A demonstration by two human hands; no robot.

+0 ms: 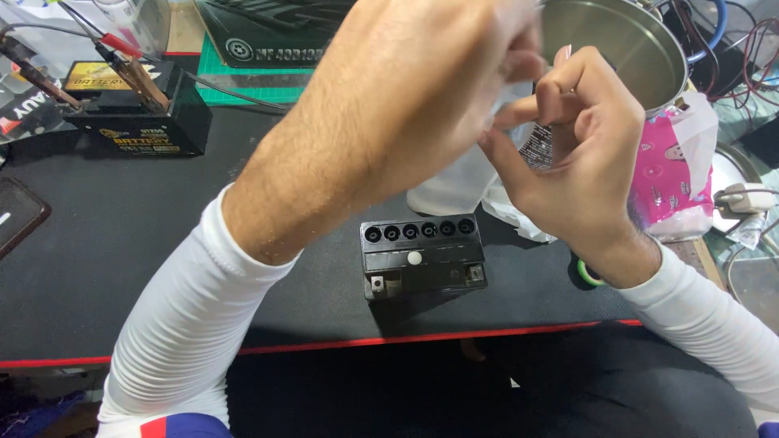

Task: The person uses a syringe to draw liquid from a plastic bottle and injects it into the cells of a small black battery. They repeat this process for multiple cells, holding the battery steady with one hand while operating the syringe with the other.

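I see both hands raised over the open black battery, left hand and right hand pinching a translucent plastic bottle; I'd peel slowly, keeping it upright.

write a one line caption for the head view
Both hands work a translucent plastic container above an open black battery.

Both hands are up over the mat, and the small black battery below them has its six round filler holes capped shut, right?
Not quite. In the head view the small black battery sits below both hands, but its six round filler holes are open, not capped.
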